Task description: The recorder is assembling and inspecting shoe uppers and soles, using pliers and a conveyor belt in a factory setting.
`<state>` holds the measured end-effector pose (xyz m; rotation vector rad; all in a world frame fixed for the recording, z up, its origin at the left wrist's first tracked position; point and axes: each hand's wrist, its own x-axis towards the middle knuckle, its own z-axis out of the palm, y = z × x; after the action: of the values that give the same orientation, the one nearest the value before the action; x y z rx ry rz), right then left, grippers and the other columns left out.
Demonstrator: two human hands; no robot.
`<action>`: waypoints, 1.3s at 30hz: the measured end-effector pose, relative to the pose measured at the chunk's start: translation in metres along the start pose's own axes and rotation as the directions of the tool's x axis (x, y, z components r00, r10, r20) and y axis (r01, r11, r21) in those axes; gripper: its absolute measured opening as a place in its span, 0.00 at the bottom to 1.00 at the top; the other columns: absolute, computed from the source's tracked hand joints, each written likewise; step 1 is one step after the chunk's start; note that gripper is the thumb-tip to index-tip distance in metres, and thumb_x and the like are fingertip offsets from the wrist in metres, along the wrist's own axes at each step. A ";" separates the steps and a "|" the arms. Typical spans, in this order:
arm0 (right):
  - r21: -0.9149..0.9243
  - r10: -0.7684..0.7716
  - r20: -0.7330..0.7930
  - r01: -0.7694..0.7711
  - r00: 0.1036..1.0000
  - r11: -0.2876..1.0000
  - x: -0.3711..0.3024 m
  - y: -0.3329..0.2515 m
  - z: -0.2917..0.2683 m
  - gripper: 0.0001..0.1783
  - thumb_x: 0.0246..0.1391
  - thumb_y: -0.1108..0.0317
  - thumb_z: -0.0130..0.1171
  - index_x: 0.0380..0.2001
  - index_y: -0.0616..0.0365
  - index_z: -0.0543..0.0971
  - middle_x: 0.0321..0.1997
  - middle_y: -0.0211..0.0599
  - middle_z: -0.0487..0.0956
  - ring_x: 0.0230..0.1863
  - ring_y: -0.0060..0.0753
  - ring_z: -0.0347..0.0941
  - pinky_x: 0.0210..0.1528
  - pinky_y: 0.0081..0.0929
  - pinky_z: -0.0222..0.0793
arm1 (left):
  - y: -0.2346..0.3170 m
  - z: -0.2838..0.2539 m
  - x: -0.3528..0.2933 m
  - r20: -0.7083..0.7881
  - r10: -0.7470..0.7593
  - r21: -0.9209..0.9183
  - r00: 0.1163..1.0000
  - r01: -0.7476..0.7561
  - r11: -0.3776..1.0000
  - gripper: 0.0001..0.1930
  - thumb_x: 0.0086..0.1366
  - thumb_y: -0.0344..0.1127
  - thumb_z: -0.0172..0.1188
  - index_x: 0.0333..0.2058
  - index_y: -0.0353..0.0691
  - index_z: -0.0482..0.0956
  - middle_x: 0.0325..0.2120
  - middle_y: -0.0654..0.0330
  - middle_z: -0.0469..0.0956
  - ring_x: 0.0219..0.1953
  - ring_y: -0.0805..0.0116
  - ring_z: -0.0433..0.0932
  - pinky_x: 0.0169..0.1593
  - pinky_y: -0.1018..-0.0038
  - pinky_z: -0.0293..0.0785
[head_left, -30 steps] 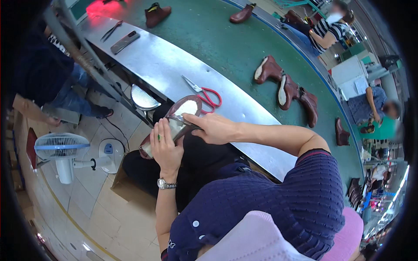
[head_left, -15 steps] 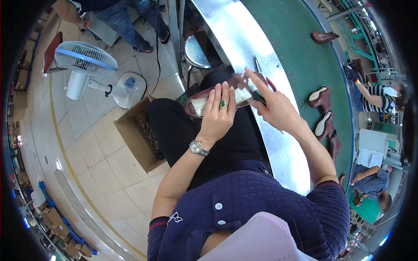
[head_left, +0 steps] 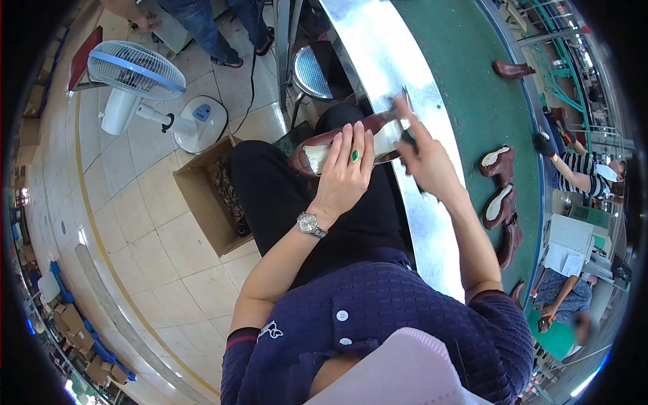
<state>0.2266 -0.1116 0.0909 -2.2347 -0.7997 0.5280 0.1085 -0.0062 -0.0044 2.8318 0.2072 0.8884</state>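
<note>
A brown leather boot (head_left: 312,160) lies sole up across my lap, its pale underside (head_left: 385,137) showing on both sides of my fingers. Over its middle rests my left hand (head_left: 345,165), fingers long and close together, holding it down; the thumb is hidden. At the boot's right end, over the table edge, is my right hand (head_left: 426,158), blurred by motion and curled around a dark-handled tool (head_left: 408,139). The tool's kind cannot be made out. Just beyond that hand a pointed metal blade (head_left: 406,94) lies on the table.
A shiny metal table (head_left: 439,236) curves along my right, beside a green belt (head_left: 466,88) carrying several brown boots (head_left: 498,206). On my left stand an open cardboard box (head_left: 202,196) and a white fan (head_left: 135,74). A stool (head_left: 312,73) is ahead; other people are nearby.
My right hand has shifted slightly with the tool along the boot's right end and is more blurred. My left hand stays on the boot. The whole view has shifted a little.
</note>
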 end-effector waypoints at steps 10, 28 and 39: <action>-0.306 -0.174 0.075 0.188 0.982 0.933 0.002 0.008 0.010 0.41 0.51 0.75 0.53 0.66 0.34 0.51 0.28 0.52 0.78 0.24 0.53 0.74 0.30 0.43 0.69 | -0.001 0.003 -0.001 0.002 -0.004 0.015 1.000 0.004 1.000 0.23 0.56 0.31 0.50 0.50 0.24 0.69 0.51 0.40 0.69 0.54 0.47 0.68 0.59 0.60 0.63; -0.459 -0.268 0.058 0.264 0.962 0.848 -0.012 -0.001 0.030 0.41 0.51 0.73 0.52 0.66 0.35 0.50 0.17 0.46 0.75 0.19 0.49 0.74 0.23 0.42 0.68 | 0.000 0.004 0.002 -0.054 -0.030 0.010 0.998 0.031 0.999 0.20 0.55 0.29 0.50 0.46 0.25 0.69 0.46 0.45 0.67 0.55 0.45 0.66 0.59 0.57 0.61; -0.453 -0.336 0.012 0.305 0.942 0.838 -0.015 -0.018 0.035 0.41 0.52 0.73 0.52 0.66 0.35 0.50 0.18 0.46 0.76 0.20 0.47 0.75 0.23 0.39 0.68 | -0.011 -0.024 -0.002 0.182 -0.146 0.127 0.972 0.124 0.984 0.28 0.50 0.28 0.57 0.51 0.24 0.66 0.48 0.46 0.68 0.55 0.50 0.65 0.60 0.63 0.59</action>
<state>0.1888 -0.0945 0.0818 -2.4339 -1.3422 0.1031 0.0922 0.0068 0.0123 2.9424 0.4333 0.5903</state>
